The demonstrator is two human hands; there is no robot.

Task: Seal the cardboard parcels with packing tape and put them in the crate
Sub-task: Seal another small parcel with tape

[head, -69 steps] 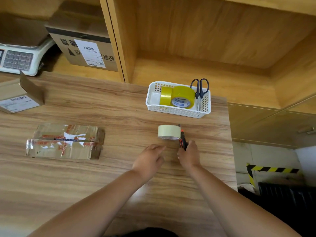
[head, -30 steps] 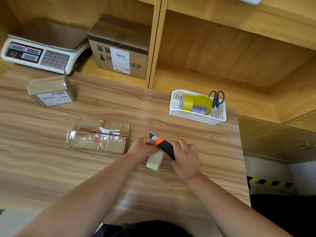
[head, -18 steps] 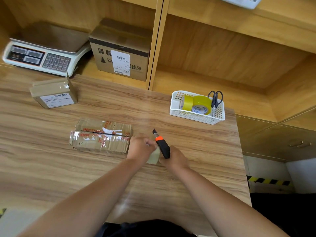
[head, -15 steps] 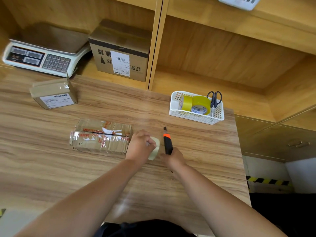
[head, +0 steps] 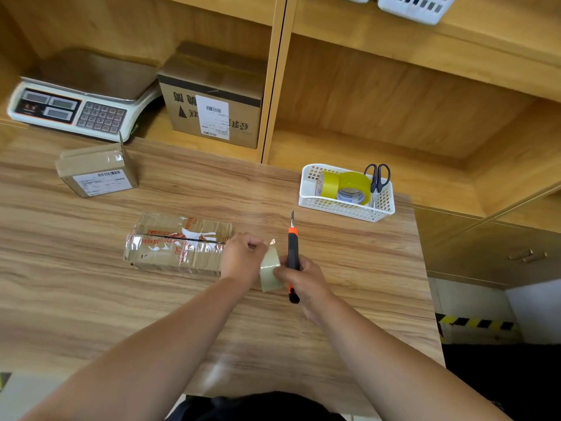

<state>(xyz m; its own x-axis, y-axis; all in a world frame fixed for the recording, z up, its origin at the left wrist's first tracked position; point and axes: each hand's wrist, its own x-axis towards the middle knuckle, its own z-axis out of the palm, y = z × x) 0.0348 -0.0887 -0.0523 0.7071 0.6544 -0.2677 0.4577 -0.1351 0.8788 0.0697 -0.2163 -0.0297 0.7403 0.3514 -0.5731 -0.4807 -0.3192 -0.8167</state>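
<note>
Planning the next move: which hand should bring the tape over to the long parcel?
Left, probably. The left hand sits beside the parcel and grips the tape roll; the right hand holds the utility knife.

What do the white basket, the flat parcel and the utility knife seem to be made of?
The white basket: moulded plastic, going by its glossy lattice walls. The flat parcel: brown cardboard under shiny clear tape that glints. The utility knife: metal blade; handle probably plastic, matte black with an orange slider.
</note>
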